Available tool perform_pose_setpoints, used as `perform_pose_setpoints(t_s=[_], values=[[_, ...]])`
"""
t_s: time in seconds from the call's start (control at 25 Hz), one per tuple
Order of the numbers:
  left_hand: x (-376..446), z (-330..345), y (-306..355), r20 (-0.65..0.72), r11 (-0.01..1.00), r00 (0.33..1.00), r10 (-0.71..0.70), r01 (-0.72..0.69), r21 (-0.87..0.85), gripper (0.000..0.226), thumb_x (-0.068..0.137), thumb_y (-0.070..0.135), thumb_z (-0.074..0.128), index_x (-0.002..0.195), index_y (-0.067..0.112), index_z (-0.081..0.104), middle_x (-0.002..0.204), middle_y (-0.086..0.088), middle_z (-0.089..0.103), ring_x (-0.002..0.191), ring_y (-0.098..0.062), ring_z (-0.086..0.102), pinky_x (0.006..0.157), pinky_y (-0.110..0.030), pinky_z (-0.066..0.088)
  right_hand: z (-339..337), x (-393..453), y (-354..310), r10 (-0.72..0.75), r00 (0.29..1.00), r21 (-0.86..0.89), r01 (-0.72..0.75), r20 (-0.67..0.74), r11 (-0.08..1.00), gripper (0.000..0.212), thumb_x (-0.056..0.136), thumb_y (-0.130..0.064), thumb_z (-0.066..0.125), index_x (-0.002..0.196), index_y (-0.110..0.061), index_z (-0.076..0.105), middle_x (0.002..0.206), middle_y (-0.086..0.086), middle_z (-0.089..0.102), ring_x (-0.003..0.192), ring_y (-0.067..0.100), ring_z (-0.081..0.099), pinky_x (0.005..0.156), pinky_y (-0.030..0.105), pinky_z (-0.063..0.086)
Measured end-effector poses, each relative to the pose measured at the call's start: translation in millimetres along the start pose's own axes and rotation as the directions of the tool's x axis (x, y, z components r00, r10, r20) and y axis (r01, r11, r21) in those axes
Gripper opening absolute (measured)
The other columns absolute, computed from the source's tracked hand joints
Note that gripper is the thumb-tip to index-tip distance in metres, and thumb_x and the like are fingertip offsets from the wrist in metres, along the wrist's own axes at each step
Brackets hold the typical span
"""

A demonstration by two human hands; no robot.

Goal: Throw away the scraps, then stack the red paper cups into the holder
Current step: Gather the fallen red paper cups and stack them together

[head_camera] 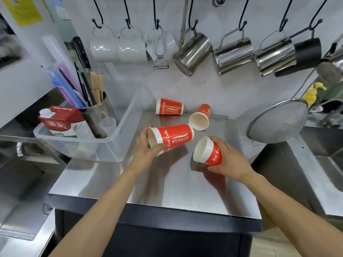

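Observation:
My left hand [146, 147] grips a nested stack of red paper cups [172, 138], held sideways with the rims toward the left. My right hand [228, 160] holds another red cup [209, 153] tilted, its white mouth facing left toward the stack. Two more red cups lie on their sides on the steel counter [167, 186]: one [169, 107] at the back against the wall, one [200, 117] with its mouth facing me, touching the far end of the stack. No cup holder or scraps are visible.
A clear plastic bin [111, 145] with a red milk carton [61, 121] and a steel canister of straws [96, 112] stands on the left. Mugs, steel pitchers and a peeler hang on wall hooks. A mesh strainer [278, 121] leans at right beside a sink [326, 160].

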State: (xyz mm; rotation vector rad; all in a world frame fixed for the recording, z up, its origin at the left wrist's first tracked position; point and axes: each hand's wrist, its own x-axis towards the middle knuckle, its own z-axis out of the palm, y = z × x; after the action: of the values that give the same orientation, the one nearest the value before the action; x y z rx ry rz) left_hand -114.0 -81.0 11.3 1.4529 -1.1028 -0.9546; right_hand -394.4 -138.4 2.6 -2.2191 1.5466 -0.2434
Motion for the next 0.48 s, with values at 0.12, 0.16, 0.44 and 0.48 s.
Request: perform_pose_setpoints(t_s=[0.12, 0.16, 0.44, 0.48], values=[[-34, 3, 5, 0.136, 0.998, 0.99, -0.027, 0.035, -0.057, 0.085, 0.072, 0.046, 0.068, 0.146, 0.037, 0.027, 0.141, -0.002, 0.042, 0.127, -0.019, 0.049, 0.082, -0.016, 0.05, 1, -16, -3, -0.065, 0.998, -0.025, 0.065, -0.005, 0.998, 0.099, 0.065, -0.045, 0.081, 0.143, -0.042, 0.021, 0.136, -0.002, 0.051, 0.113, 0.022, 0.055, 0.098, 0.047, 0.049], [-40, 5, 4, 0.163, 0.998, 0.986, -0.028, 0.037, -0.053, 0.082, 0.074, 0.046, 0.067, 0.146, 0.039, 0.028, 0.142, -0.003, 0.04, 0.128, -0.018, 0.048, 0.084, -0.017, 0.049, 2, -21, -5, -0.089, 0.996, -0.027, 0.089, -0.009, 0.996, 0.098, 0.065, -0.046, 0.08, 0.143, -0.043, 0.02, 0.135, -0.003, 0.051, 0.113, 0.02, 0.055, 0.097, 0.046, 0.049], [-66, 27, -9, 0.414, 0.998, 0.909, -0.049, 0.06, -0.012, 0.077, 0.07, 0.054, 0.076, 0.135, 0.055, 0.035, 0.137, 0.005, 0.043, 0.118, -0.013, 0.055, 0.083, -0.019, 0.054, 18, -50, -12, -0.223, 0.975, -0.063, 0.222, -0.016, 0.973, 0.096, 0.066, -0.057, 0.073, 0.14, -0.053, 0.012, 0.137, -0.011, 0.05, 0.116, 0.015, 0.054, 0.097, 0.039, 0.045], [-66, 31, -10, 0.438, 0.999, 0.898, -0.047, 0.051, 0.005, 0.077, 0.071, 0.051, 0.078, 0.136, 0.056, 0.035, 0.137, 0.006, 0.044, 0.119, -0.01, 0.055, 0.084, -0.02, 0.054, 20, -53, -13, -0.242, 0.97, -0.071, 0.24, -0.015, 0.968, 0.097, 0.066, -0.057, 0.072, 0.14, -0.054, 0.01, 0.137, -0.011, 0.049, 0.116, 0.016, 0.053, 0.097, 0.039, 0.044]])
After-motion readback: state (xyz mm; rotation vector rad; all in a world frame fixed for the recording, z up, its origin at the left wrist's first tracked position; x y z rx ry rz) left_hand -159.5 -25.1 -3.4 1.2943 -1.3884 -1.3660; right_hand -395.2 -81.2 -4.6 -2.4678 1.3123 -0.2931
